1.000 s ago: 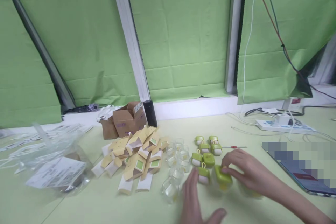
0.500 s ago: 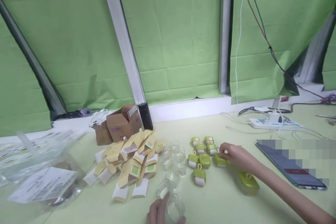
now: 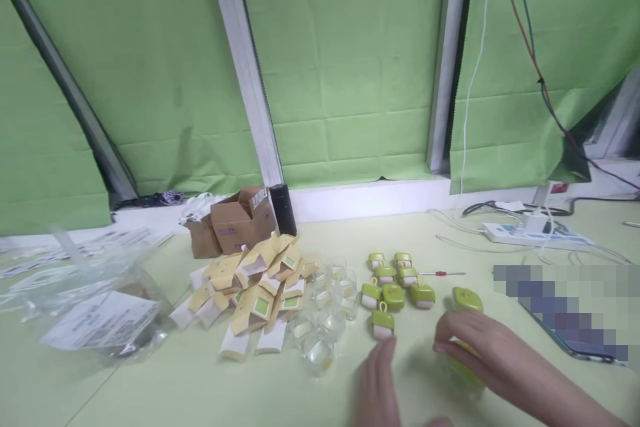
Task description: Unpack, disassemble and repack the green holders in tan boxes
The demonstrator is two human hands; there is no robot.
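Observation:
My left hand (image 3: 379, 387) is blurred at the bottom edge, fingers stretched out and holding nothing, just in front of a small green-and-white case with a loop (image 3: 383, 323). On the right, my right hand (image 3: 477, 347) curls over a green earbud-style case (image 3: 467, 367), mostly hidden under its fingers. A second green piece (image 3: 468, 299) lies just beyond that hand. Several green-and-white cases (image 3: 393, 297) stand grouped in the middle, one of them (image 3: 423, 295) at the group's right side. Left of these is a cluster of clear plastic cases (image 3: 319, 352).
Folded kraft-and-white card boxes (image 3: 253, 307) are heaped left of centre. Behind them stand a brown carton (image 3: 237, 223) and a black cylinder (image 3: 283, 210). A plastic bag (image 3: 105, 320) lies far left. To the right are a thin red-handled tool (image 3: 440, 273), a power strip (image 3: 540, 237) and a phone (image 3: 570, 337).
My right hand has let go of a green case beside the group and moved nearer, onto another. My left hand has released a clear case and shifted right. The view has turned slightly.

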